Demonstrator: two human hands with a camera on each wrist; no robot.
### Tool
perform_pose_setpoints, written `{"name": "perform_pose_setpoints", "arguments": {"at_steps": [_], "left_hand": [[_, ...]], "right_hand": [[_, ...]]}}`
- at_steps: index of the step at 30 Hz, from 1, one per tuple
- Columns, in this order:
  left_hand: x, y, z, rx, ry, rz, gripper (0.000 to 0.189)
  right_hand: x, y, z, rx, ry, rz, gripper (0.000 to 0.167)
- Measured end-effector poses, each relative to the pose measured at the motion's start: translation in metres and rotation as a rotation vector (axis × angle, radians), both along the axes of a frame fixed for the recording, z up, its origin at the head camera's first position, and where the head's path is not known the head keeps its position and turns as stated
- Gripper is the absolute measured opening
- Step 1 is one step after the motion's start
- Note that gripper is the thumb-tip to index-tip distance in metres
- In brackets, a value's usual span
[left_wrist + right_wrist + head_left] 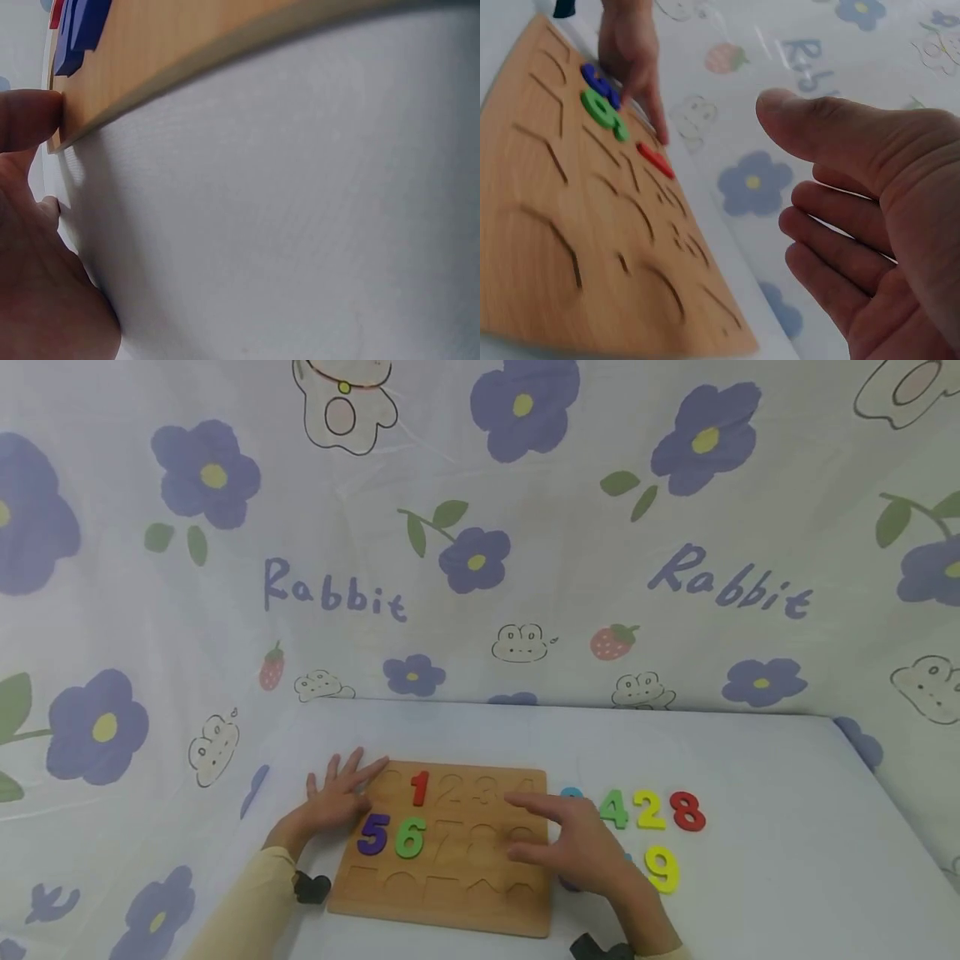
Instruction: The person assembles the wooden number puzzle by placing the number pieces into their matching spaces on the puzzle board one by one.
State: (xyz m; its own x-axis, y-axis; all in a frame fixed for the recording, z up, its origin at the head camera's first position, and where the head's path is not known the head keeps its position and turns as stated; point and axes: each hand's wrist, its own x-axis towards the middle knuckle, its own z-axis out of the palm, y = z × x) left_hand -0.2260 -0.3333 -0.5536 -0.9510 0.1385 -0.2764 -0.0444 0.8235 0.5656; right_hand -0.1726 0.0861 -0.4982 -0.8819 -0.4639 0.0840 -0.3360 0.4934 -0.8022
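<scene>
A wooden number puzzle board (442, 917) lies flat with carved recesses. In it sit a red 1 (420, 788), a purple 5 (372, 832) and a green 6 (402, 839). My left hand (337, 800) rests at the board's upper left corner, fingers spread; the left wrist view shows the thumb (30, 120) at its edge. Over the board's right side hovers my right hand (585, 847), thumb and fingers apart. Nothing is between them in the right wrist view, where the fingers (844, 214) are loosely bent.
Right of the board lie loose numbers: a green 4 (619, 812), a yellow 2 (649, 814), a red 8 (687, 811) and a yellow 9 (672, 870). A blue piece (572, 792) and a purple one (567, 885) are partly hidden by my right hand. A patterned curtain (450, 635) hangs behind the white table (787, 827).
</scene>
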Motion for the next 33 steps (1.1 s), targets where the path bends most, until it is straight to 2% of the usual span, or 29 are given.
{"name": "perform_pose_setpoints", "arguments": {"at_steps": [4,7,11,18,23,29,33], "left_hand": [[0.0,0.0,-0.002,-0.011,0.008,0.003,0.079],[0.001,0.002,0.002,-0.005,-0.007,0.001,0.079],[0.002,0.005,0.009,-0.006,-0.019,-0.003,0.078],[0.004,0.006,0.009,0.005,0.002,-0.007,0.078],[0.002,0.004,0.008,0.024,-0.001,-0.003,0.078],[-0.001,0.0,0.0,0.024,0.009,-0.003,0.078],[-0.002,-0.001,-0.004,0.029,0.021,-0.005,0.078]], "right_hand": [[0.007,0.032,-0.001,0.029,-0.017,-0.078,0.066],[0.013,0.055,0.0,0.034,-0.033,-0.129,0.064],[0.02,0.085,-0.001,0.07,-0.008,-0.191,0.06],[0.028,0.127,-0.004,0.133,-0.032,-0.253,0.059],[0.029,0.148,-0.013,0.218,-0.062,-0.287,0.059],[0.029,0.163,-0.021,0.272,-0.09,-0.294,0.062],[0.029,0.169,-0.023,0.31,-0.142,-0.308,0.066]]}}
